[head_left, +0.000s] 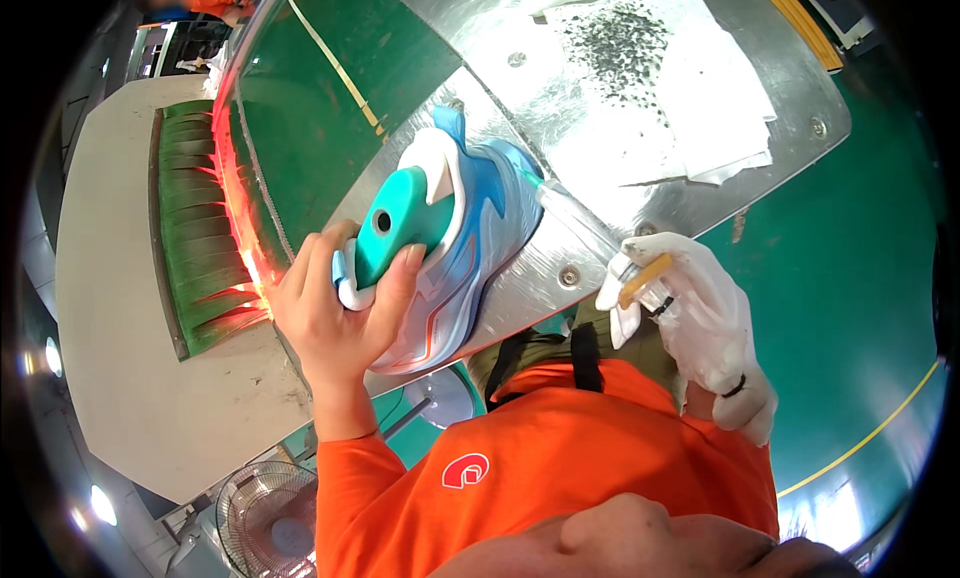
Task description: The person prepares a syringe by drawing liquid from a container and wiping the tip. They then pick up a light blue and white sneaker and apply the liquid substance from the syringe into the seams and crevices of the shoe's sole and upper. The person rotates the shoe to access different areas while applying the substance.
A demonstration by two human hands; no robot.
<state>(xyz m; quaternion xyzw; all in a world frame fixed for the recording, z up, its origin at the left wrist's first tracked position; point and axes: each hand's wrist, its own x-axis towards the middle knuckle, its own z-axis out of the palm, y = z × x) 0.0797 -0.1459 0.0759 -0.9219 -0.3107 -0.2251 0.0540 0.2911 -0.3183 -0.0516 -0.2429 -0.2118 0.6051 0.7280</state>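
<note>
My bare left hand (335, 303) grips a light blue and white sneaker (465, 248) by its collar, fingers and thumb wrapped round the opening. A green shoe last (392, 223) with a round dark hole fills the shoe. The sneaker leans on its side on the metal table. My right hand (690, 303), in a white glove with dark bands, is closed round a slim clear syringe-like applicator (580, 216). Its thin greenish tip reaches the heel side of the shoe; whether it touches cannot be made out. A tan piece shows at the gloved fingers.
White sheets (655, 88) speckled with black lie on the metal table (810, 163). To the left, a green bristle-like strip (195, 238) runs beside a glowing red edge and a pale tabletop (125, 318). A fan (268, 518) stands at the lower left.
</note>
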